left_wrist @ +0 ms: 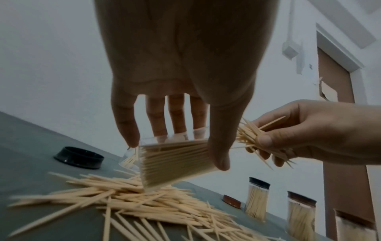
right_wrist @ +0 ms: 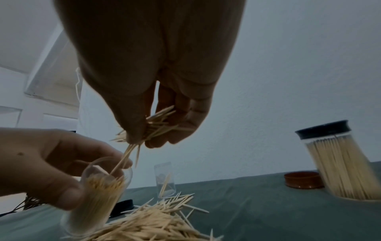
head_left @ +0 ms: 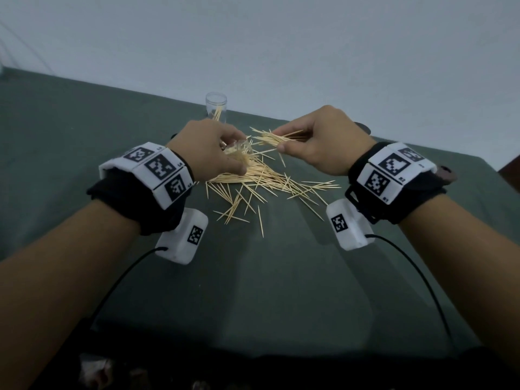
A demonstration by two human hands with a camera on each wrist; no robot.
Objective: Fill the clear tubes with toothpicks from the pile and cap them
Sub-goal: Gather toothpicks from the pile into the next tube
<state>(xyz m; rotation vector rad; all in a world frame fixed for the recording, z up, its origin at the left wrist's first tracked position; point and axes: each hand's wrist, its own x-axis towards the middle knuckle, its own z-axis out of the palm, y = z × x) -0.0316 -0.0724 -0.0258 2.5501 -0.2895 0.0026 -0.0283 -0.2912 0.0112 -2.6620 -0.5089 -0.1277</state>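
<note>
From the head view, the left hand (head_left: 209,149) grips a clear tube (head_left: 239,152) tipped toward three o'clock, so its mouth faces the right hand (head_left: 318,142), which pinches a bundle of toothpicks (head_left: 281,137). Both hover just above the pile (head_left: 253,181) on the green table (head_left: 281,277), presumably so strays drop back onto it. At twelve o'clock an open, nearly empty tube (head_left: 216,108) stands waiting.

From the left wrist, fingers and thumb (left_wrist: 219,146) wrap the tube, already packed with sticks lying parallel. A black cap (left_wrist: 79,157) sits at nine o'clock, near to hand for closing. At five o'clock stand capped tubes (left_wrist: 257,199) beside a brown cap (left_wrist: 231,201); these look finished.

From the right wrist, the thumb and curled fingers clamp the bundle, its tips pointing down at seven o'clock into the tube's mouth (right_wrist: 107,169). I'd say this tube is close to full. A capped tube stands at four o'clock.
</note>
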